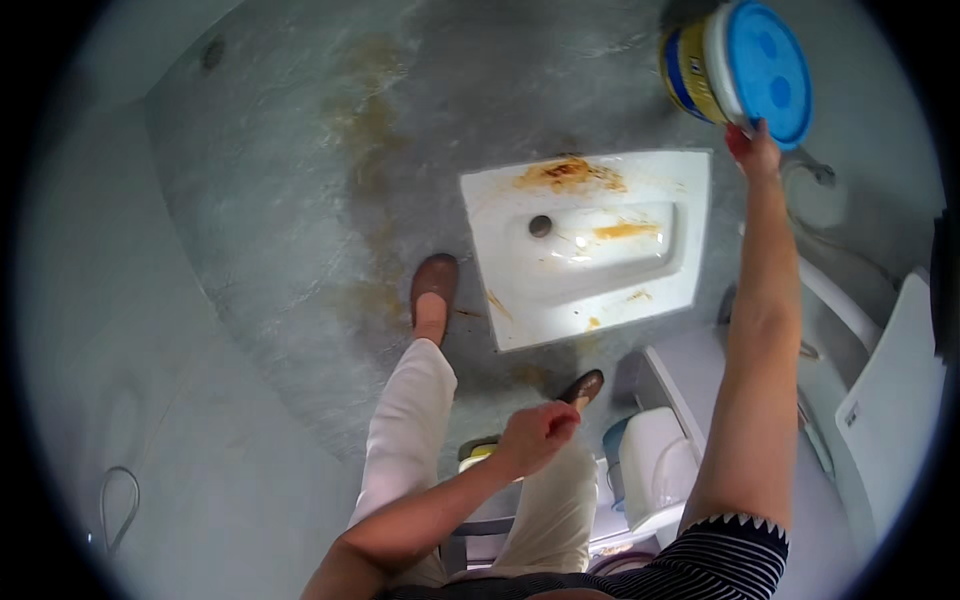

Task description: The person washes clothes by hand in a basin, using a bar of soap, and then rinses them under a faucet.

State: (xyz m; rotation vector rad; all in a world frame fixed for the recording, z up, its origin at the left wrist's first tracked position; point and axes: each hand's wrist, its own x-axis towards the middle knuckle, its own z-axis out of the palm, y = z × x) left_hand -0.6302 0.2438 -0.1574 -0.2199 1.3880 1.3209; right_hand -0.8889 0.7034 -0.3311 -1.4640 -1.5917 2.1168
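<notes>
A rust-stained grey floor (300, 200) carries a white rectangular ceramic sink (590, 245) streaked orange. Up at arm's reach, the right hand (752, 150) grips a round yellow plastic tub with a blue lid (740, 65) from below — likely light, stiff, smooth-sided. The left hand (535, 432) hangs loosely curled, empty.
</notes>
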